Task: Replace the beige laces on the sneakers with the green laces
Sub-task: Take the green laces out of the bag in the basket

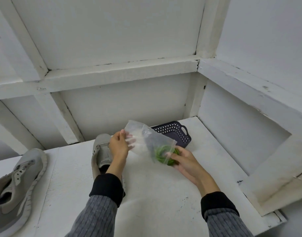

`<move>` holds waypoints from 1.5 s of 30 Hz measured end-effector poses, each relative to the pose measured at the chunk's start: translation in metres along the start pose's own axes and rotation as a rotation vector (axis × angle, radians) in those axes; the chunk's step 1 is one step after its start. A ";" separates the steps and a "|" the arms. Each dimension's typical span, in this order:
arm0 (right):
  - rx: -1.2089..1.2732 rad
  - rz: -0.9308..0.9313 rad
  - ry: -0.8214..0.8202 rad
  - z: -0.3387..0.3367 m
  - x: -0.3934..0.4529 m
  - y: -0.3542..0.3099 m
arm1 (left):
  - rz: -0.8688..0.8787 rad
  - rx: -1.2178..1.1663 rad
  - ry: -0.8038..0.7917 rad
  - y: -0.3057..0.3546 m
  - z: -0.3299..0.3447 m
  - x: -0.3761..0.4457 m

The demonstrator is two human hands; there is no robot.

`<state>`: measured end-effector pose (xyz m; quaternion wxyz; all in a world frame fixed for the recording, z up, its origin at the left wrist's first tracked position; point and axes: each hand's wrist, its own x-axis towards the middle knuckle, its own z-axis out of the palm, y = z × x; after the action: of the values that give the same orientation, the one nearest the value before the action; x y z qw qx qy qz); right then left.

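A clear plastic bag (143,139) hangs tilted above the white shelf top, with coiled green laces (161,153) at its lower right end. My left hand (118,146) pinches the bag's upper end. My right hand (182,159) grips the lower end around the green laces. One grey sneaker (100,151) lies behind my left hand and wrist, partly hidden; no lace shows in its eyelets. A second grey sneaker (16,187) lies at the left edge, and its eyelets look bare too.
A dark blue perforated basket (177,132) stands at the back, right behind the bag. The white surface (155,194) is boxed in by a back wall and a raised white ledge (249,151) on the right.
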<state>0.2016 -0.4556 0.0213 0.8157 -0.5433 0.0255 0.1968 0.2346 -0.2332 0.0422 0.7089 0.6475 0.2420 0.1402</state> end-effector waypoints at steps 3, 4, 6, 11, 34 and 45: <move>-0.087 -0.003 0.189 -0.022 -0.004 0.016 | -0.016 -0.071 0.146 -0.004 0.001 0.007; -0.142 0.017 0.237 -0.029 -0.004 0.022 | -0.013 -0.094 0.173 -0.004 0.001 0.008; -0.239 0.077 0.295 -0.039 -0.004 0.035 | -0.015 -0.139 0.217 -0.005 0.004 0.009; -0.748 0.036 0.351 -0.047 -0.004 0.049 | -0.063 -0.216 0.214 -0.008 0.014 0.002; -1.512 -0.278 0.737 -0.013 0.079 -0.016 | 0.520 0.997 -0.052 -0.039 0.055 0.013; -1.580 0.129 0.044 -0.018 0.122 -0.017 | 0.584 1.856 -0.653 -0.038 0.089 0.021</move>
<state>0.3230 -0.4419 -0.0019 0.1747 -0.9627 -0.0740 0.1927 0.2948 -0.3024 0.0050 -0.1020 0.9808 -0.1168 -0.1183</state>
